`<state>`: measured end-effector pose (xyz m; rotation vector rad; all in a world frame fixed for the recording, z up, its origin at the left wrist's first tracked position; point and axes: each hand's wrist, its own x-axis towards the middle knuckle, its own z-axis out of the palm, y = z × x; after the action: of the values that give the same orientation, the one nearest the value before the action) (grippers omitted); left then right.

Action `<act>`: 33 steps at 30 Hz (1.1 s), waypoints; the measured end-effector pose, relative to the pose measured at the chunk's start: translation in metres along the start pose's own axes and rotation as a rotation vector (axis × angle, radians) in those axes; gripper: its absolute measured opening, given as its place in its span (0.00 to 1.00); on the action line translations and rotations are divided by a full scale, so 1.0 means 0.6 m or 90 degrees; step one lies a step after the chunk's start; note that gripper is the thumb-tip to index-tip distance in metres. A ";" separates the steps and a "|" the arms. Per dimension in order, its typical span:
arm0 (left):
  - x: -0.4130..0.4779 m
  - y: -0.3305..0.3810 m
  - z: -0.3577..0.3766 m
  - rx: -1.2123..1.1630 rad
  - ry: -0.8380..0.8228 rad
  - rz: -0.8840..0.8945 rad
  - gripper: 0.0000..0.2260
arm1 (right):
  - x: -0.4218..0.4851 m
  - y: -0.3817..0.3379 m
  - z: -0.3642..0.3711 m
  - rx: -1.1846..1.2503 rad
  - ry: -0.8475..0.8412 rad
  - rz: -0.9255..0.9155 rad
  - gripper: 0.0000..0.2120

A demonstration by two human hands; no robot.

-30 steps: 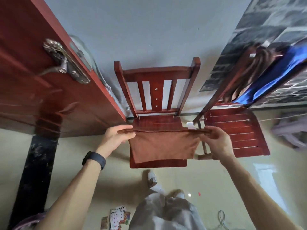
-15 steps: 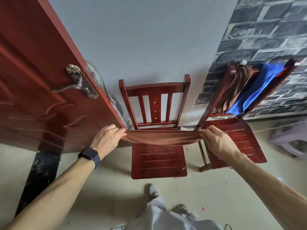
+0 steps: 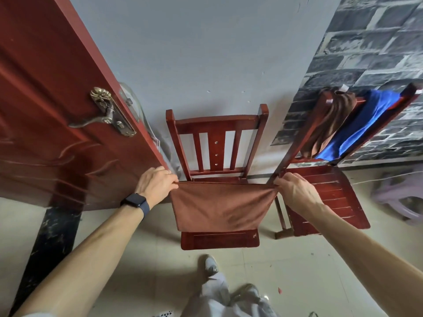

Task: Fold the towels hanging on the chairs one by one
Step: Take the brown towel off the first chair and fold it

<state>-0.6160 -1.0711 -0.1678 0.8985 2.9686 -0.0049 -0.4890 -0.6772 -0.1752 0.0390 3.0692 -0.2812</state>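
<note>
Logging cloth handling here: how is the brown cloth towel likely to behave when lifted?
Probably floppy: the brown cloth towel hangs slack below its stretched top edge between left hand and right hand. Likely light: two corner pinches carry it.

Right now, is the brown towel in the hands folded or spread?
Spread: left hand and right hand pinch the towel by its top corners; it hangs flat before the chair. Whether doubled, cannot tell.

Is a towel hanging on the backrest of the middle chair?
No, the middle chair has a bare backrest; the bunched brown towel and the blue towel hang on the right chair.
</note>
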 end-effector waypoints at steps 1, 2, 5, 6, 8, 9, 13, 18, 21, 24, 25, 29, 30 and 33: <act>0.008 -0.004 0.013 0.005 -0.003 -0.022 0.08 | 0.015 0.000 0.009 -0.001 0.011 0.019 0.05; 0.017 -0.007 0.026 0.012 0.001 -0.037 0.07 | 0.031 0.001 0.018 -0.001 0.022 0.038 0.05; 0.039 -0.014 0.060 0.028 0.018 -0.057 0.05 | 0.066 0.008 0.047 -0.002 0.047 0.074 0.05; 0.043 -0.016 0.071 0.026 0.022 -0.058 0.05 | 0.072 0.011 0.057 -0.001 0.054 0.078 0.05; 0.041 -0.020 0.095 0.017 0.030 -0.055 0.05 | 0.076 0.016 0.078 0.006 0.072 0.080 0.06; 0.036 -0.020 0.109 0.011 0.032 -0.053 0.05 | 0.073 0.017 0.089 0.012 0.079 0.081 0.07; -0.006 -0.007 0.177 -0.034 0.045 -0.056 0.05 | 0.039 0.014 0.154 0.046 0.075 0.091 0.04; -0.091 0.031 0.288 -0.072 -0.050 -0.063 0.07 | -0.054 0.015 0.293 0.071 -0.011 0.133 0.06; -0.145 0.056 0.356 -0.086 -0.148 -0.080 0.09 | -0.117 0.017 0.383 0.092 -0.095 0.177 0.07; -0.192 0.074 0.410 -0.099 -0.238 -0.101 0.11 | -0.165 0.012 0.445 0.097 -0.173 0.192 0.07; -0.203 0.078 0.422 -0.113 -0.261 -0.116 0.11 | -0.174 0.010 0.455 0.110 -0.195 0.200 0.07; -0.199 0.073 0.460 -0.268 -0.297 -0.251 0.05 | -0.159 0.014 0.483 0.228 -0.202 0.290 0.05; -0.186 0.067 0.468 -0.343 -0.300 -0.312 0.04 | -0.145 0.016 0.489 0.273 -0.196 0.325 0.04; -0.128 0.042 0.487 -0.635 -0.283 -0.525 0.05 | -0.084 0.025 0.499 0.446 -0.207 0.509 0.03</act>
<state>-0.5271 -1.0970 -0.4566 -0.3879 2.2034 0.9682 -0.4210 -0.7182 -0.4686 1.0680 2.2416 -1.1107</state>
